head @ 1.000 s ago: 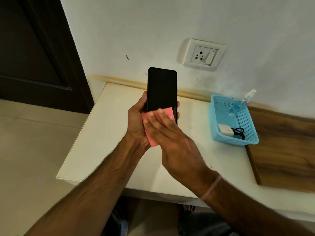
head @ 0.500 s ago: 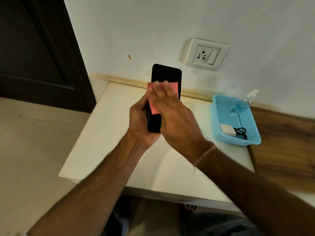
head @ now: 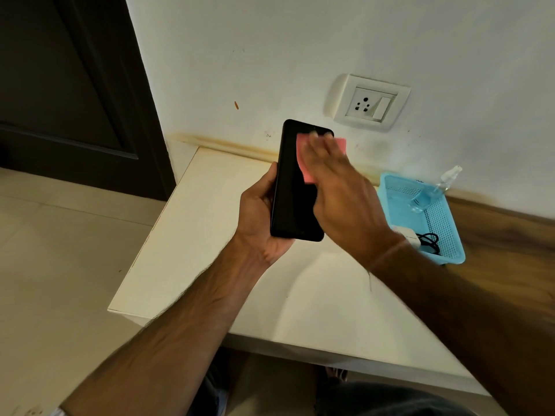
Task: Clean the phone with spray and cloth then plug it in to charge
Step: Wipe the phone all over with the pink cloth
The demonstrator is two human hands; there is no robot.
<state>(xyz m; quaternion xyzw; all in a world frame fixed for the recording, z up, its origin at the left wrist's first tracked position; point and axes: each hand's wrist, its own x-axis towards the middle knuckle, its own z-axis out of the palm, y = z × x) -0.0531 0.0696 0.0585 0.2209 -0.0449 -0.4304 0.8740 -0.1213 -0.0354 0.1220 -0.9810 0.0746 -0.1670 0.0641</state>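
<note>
Pink cloth point(head: 306, 163) lies under my flat, straight-fingered right hand point(head: 339, 190), pressed to the upper screen of the phone point(head: 292, 187), which my left hand point(head: 258, 217) grips upright. Wiping looks underway; the charger point(head: 410, 237) sits in the blue basket point(head: 450, 235), and the wall socket point(head: 371, 103) is unused.

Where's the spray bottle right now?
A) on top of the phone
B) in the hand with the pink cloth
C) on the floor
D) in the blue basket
D: the spray bottle has its base inside the blue basket and leans on the far rim.
</note>
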